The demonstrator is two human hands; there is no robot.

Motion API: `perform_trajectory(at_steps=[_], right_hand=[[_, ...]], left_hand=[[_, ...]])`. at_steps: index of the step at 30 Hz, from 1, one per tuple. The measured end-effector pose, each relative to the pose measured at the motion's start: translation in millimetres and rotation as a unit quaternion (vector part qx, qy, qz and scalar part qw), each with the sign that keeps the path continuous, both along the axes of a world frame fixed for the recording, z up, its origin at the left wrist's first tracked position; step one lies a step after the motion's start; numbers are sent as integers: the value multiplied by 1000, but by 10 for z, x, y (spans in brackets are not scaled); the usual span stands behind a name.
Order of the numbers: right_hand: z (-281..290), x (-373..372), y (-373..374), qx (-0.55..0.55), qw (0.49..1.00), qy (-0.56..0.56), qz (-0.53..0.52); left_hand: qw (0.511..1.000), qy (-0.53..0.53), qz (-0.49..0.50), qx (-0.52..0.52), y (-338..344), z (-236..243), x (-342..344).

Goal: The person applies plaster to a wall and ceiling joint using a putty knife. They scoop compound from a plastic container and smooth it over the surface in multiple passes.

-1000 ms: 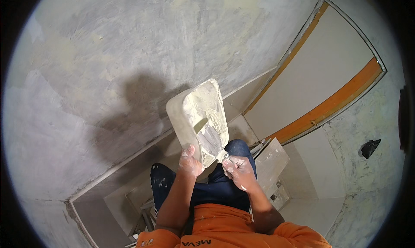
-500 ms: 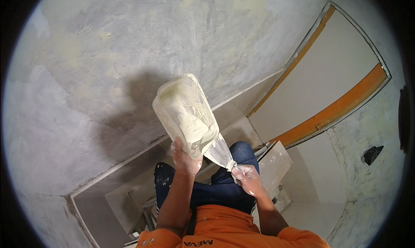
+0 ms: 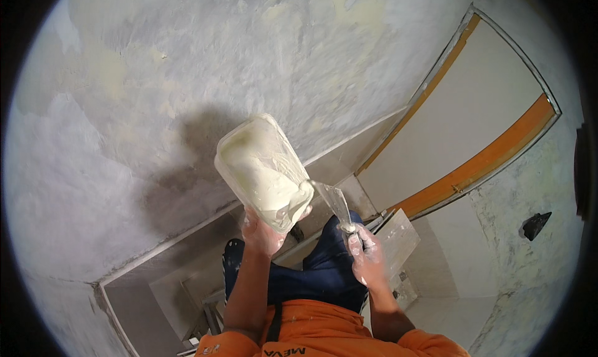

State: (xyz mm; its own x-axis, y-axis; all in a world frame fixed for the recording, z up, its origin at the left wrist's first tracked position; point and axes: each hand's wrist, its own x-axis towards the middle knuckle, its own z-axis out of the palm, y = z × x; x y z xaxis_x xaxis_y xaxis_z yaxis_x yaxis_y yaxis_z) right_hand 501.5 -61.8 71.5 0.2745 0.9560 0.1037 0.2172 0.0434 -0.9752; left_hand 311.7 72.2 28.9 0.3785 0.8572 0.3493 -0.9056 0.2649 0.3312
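Grips partly hidden

Head view: the left hand (image 3: 264, 233) grips a pale tub (image 3: 230, 181) of cream paste (image 3: 266, 184), its palm hidden beneath. The right hand (image 3: 366, 252) closes around a scraper (image 3: 335, 201), covering its lower end; whether scraper and tub touch is unclear.

A cream-white rectangular tub (image 3: 243, 144) (rounded corners, smeared walls) is held tilted, its open side upward. Thick cream paste (image 3: 277, 192) gathers toward its lower right corner. The wide-bladed scraper (image 3: 335, 200) — its blade streaked with residue — slants just beside the tub's right edge, handle end lower.
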Motion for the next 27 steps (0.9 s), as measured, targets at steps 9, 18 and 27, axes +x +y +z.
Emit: perform_trajectory(at_steps=[9,18,27], right_hand=[[100,-324,201,60,994,-95,-3],[-97,-159,-49,-2,991,-135,13],[-358,227,-267,-24,977,-209,-28]], left_hand=[[986,71,-38,-147,-167,-287,119],[982,95,44,-159,-203,-201,140],[992,96,71,-43,-80,-103,34]])
